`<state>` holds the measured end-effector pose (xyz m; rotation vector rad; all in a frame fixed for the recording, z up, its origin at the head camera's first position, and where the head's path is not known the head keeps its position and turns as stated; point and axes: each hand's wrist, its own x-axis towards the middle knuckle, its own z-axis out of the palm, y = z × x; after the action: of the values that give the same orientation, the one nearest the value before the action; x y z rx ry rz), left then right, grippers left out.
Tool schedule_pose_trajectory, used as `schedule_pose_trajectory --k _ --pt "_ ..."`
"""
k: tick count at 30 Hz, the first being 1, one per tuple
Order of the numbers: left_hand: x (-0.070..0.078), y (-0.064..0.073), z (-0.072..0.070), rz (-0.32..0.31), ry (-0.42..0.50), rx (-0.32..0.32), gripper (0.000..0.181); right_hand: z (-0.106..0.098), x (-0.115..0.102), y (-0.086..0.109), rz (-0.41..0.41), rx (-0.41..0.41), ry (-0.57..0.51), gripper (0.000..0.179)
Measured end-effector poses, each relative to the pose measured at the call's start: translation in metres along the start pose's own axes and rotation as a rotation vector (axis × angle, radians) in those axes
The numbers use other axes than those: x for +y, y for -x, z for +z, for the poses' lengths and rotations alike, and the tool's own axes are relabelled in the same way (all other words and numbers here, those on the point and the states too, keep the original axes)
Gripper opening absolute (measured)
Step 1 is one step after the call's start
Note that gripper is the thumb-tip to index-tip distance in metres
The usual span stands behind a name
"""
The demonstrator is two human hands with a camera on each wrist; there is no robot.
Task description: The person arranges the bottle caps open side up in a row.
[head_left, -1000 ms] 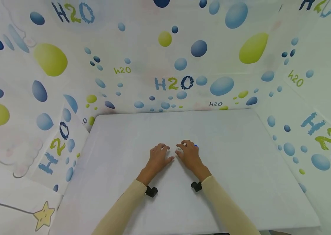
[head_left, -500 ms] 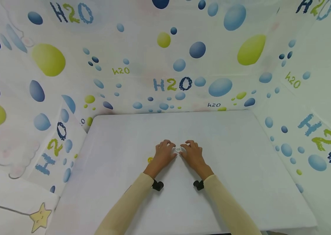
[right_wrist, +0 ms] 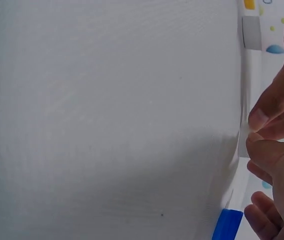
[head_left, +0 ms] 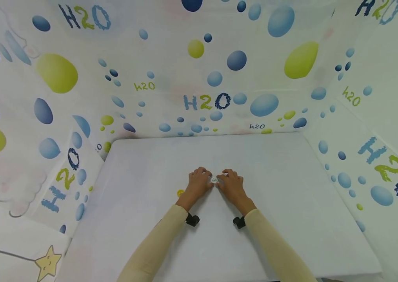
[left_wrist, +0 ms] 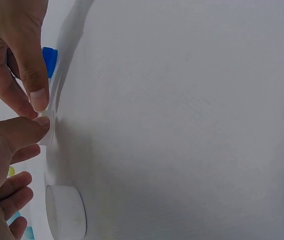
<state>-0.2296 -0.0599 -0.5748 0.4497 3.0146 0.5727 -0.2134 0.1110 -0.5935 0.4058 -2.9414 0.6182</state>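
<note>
A small, low white round piece (head_left: 214,180) with dark markings on top stands on the white table, between my two hands. My left hand (head_left: 199,183) holds its left side, thumb tip and fingers against the edge. From the other side my right hand (head_left: 231,187) pinches it likewise. In the left wrist view both thumbs meet close together at the white piece (left_wrist: 47,132); in the right wrist view fingertips cover much of it (right_wrist: 243,144). What the piece is, I cannot tell.
A yellow round thing (head_left: 180,193) lies beside my left wrist. A white cylinder (left_wrist: 67,214) stands near my left hand. A blue thing (right_wrist: 227,224) sits by my right hand, hidden in the head view. Patterned cloth walls (head_left: 170,51) surround the table (head_left: 290,164).
My left hand has moved right and now touches the white piece. The right hand shifted slightly right. The yellow thing came into view by the left wrist; the blue one became hidden.
</note>
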Motion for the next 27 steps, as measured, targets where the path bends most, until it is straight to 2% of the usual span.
schedule_pose_trajectory --k 10,27 --pt "-0.0016 -0.0025 0.0009 0.013 -0.040 0.004 0.036 0.0018 -0.0011 -0.0008 -0.010 0.001 0.017 0.032" --pt "-0.0063 -0.0064 0.0029 0.042 -0.019 0.005 0.030 0.0045 0.0011 -0.0050 -0.027 0.013 -0.001 0.030"
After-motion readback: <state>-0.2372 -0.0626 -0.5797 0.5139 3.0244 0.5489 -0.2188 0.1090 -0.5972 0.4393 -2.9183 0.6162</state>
